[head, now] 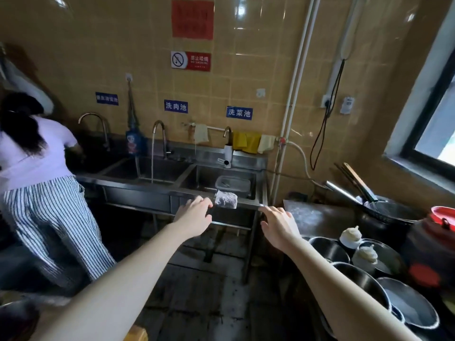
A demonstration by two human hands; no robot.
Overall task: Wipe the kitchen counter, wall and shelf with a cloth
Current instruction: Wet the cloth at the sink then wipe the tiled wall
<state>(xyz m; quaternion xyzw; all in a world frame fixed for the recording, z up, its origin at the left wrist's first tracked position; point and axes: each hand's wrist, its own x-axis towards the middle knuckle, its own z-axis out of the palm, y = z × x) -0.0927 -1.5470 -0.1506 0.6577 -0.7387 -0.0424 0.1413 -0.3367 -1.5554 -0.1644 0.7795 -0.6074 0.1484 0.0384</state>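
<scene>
Yellow tiled wall [258, 57] at the back, with a long steel sink unit [138, 190] running along it. I count three faucets: one at 9 o'clock [94, 119], one in the middle [160, 134] with water running out of it, and a short one [227, 132] further right. Three blue labels [176, 106] sit above them, plus two red signs [192, 19] at 12 o'clock.

The grey cloth [226, 199] is draped over the front rim of the sink unit, just in front of the right-hand basin, which has one clear plastic tub [232, 183] in it.

Left hand [194, 214] is stretched out with the cloth at its 2 o'clock. The grip is loose, fingers straight, holding nothing. The fingertips are just beside the cloth's edge, and I can't tell if they touch it. Right hand [278, 225] is off at 3 o'clock from the left one, fingers spread, grip wide open and empty, below the corner of the sink unit.

A rail on the wall carries a pale rag [200, 134], something yellow [246, 142] (one piece or two, can't tell) and a cream rag [266, 143].

Down at 4 o'clock the desk [327, 217] holds four metal bowls [327, 249], two squeeze bottles [349, 236] and one dark jar with a red lid [443, 216].

Another person [37, 168] in striped trousers stands at the sink at 9 o'clock.
</scene>
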